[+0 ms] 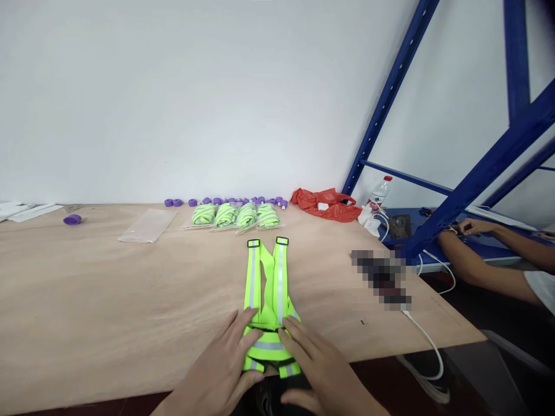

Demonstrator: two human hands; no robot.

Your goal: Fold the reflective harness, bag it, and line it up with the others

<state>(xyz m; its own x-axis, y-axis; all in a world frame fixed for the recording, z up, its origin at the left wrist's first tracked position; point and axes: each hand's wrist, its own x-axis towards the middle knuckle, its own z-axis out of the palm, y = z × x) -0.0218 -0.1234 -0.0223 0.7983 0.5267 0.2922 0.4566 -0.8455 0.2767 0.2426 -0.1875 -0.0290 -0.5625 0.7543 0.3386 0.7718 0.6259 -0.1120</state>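
A bright yellow-green reflective vest [280,283] with silver stripes lies at the front edge of the wooden table, its two straps with black buckles pointing away from me. My left hand [221,361] rests on the vest's left side, fingers stretched out flat and thumb apart near the table edge. On the other side, my right hand [318,364] lies with extended fingers on the waistband, its thumb also apart. Neither hand grips the fabric. Short strap ends show between the hands at the edge.
Behind the vest lie several bagged folded vests [203,215] and small purple rolls [173,203]. A clear plastic bag [147,225] is left, a red bag [325,205] back right. A pixelated object [381,277] has a white cable [427,341]. Blue rack [385,92] and another person's hands [472,226] are right.
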